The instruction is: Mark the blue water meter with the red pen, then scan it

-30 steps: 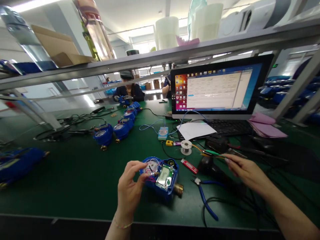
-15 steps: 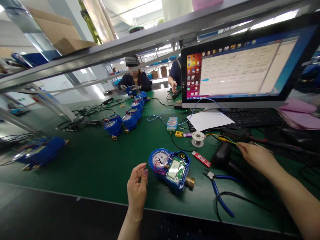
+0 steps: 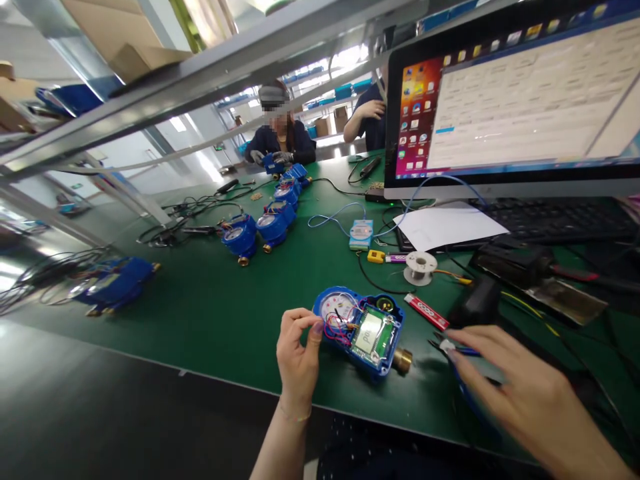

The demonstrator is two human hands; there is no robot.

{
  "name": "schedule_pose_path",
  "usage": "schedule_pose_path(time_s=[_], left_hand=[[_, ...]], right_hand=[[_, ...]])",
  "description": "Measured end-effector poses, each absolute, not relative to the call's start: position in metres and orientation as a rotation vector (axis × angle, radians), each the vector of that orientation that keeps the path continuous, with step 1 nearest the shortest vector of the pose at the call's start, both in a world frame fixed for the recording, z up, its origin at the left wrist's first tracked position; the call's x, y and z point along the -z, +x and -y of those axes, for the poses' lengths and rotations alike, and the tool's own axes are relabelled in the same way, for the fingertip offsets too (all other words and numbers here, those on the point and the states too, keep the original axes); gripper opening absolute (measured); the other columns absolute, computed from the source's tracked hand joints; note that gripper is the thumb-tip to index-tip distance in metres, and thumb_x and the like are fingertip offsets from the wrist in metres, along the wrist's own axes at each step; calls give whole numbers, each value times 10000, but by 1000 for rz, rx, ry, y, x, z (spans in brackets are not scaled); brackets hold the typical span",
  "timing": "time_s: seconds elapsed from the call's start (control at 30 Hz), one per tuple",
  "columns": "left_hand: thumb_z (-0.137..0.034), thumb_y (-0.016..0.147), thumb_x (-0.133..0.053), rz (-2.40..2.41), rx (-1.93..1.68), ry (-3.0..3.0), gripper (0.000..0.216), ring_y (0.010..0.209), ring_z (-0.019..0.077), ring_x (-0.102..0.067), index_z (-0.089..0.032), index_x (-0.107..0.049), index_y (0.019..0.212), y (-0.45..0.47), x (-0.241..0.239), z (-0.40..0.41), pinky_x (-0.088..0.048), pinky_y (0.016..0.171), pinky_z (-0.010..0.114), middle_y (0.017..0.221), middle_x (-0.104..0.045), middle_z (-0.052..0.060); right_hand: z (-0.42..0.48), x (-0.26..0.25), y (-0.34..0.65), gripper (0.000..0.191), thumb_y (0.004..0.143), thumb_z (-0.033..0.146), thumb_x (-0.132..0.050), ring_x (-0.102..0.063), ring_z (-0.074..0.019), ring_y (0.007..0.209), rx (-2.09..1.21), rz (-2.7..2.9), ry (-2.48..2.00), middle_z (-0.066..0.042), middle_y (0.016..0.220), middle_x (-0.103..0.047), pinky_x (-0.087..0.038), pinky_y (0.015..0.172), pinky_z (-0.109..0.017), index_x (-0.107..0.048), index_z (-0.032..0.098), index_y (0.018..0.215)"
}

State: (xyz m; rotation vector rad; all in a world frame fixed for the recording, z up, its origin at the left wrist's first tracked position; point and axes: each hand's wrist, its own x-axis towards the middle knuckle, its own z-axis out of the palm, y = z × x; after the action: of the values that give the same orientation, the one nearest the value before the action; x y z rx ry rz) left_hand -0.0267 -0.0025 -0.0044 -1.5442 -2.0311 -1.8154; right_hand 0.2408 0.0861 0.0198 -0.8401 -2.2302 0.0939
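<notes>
Right hand (image 3: 520, 393) now down on the blue-handled pliers (image 3: 463, 353); left hand (image 3: 299, 347) back at the open blue meter (image 3: 363, 327).
Right fingers spread over the pliers just right of the meter, grip not closed; left fingertips pinch at the meter's left rim, beside its red wires (image 3: 336, 331). Pliers work looks due.

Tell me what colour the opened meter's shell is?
Blue. The water meter by the left hand shows it in the head view.

Left hand (image 3: 296, 347): bare, with a purple-painted thumbnail and a thin bracelet circling the wrist; no sleeve is showing on the forearm. Right hand (image 3: 520, 393): bare, blurred, wearing no ring or glove that can be seen; the forearm is likewise showing unsleeved.
</notes>
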Motion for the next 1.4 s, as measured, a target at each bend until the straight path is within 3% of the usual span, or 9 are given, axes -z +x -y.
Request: schedule_pose_path(time_s=[0.27,0.5,0.63,0.73,0.87,1.03,1.17,1.27,1.4], left_hand=[[-498,866,-507,2007,1812,-1972,341,1051,206,-575,-211,-623,1009,-67,-12,-42,-454,926,349,1071,-620,70],[-399,863,-559,2009,1592,-1583,220,1054,217,-497,-246,-571,1020,-3,-16,1,-420,901,357,1076,-524,58],[-494,854,-517,1769,1420,-1667,369,1216,251,-367,-260,-470,1135,49,5,18,-199,1122,460,1248,-386,93],[-367,796,-654,1737,1320,-1658,529,1322,267,-250,-312,-385,1248,63,19,15,-75,1160,516,1380,-239,82],[-285,684,-744,1998,1547,-1590,949,1379,350,-182,-289,-138,1414,48,24,11,-215,1098,637,1453,-156,151],[-154,685,-663,1980,1760,-1775,1038,1389,369,-222,-340,38,1427,22,20,17,-264,1073,670,1491,-113,167],[-168,698,-648,1919,1782,-2043,1059,1388,380,-236,-328,102,1429,0,15,24,-283,1070,660,1490,-136,186],[-195,706,-663,1922,1772,-2146,1074,1386,381,-248,-332,121,1426,-11,11,26,-295,1071,645,1501,-118,184],[-460,693,-723,2043,2035,-1989,1056,1363,366,-306,-342,18,1437,-11,6,23,-322,1090,580,1519,-132,150]], right_hand=[[-48,-6,202,126,876,349,-513,-628,-134,695,-380,2192,-799,-8,777,-622,-508,618,-234,-530,226,853],[-125,-56,230,210,846,395,-495,-579,-140,655,-341,2087,-1096,-13,758,-617,-450,611,-254,-605,226,788],[-154,-73,221,211,795,379,-506,-581,-143,649,-412,2157,-1106,-19,754,-641,-444,614,-257,-633,214,762],[-163,-65,209,181,793,325,-522,-611,-162,699,-418,2438,-1262,-28,803,-677,-449,657,-272,-663,211,797],[-157,-36,190,223,860,258,-471,-652,-208,772,-236,2856,-1514,-89,865,-690,-456,641,-286,-679,178,839],[-142,-3,168,280,821,25,-390,-662,-232,816,-74,2869,-1628,-178,911,-672,-472,641,-285,-647,91,911],[-148,-3,162,215,802,38,-423,-638,-272,883,-64,2857,-1588,-203,933,-659,-474,671,-316,-615,78,890],[-155,-26,160,170,848,137,-422,-629,-245,849,-105,2815,-1473,-149,916,-653,-459,683,-316,-564,112,938],[-153,-71,139,159,900,242,-382,-586,-156,759,-502,2533,-896,-53,856,-626,-427,677,-255,-528,180,913]])
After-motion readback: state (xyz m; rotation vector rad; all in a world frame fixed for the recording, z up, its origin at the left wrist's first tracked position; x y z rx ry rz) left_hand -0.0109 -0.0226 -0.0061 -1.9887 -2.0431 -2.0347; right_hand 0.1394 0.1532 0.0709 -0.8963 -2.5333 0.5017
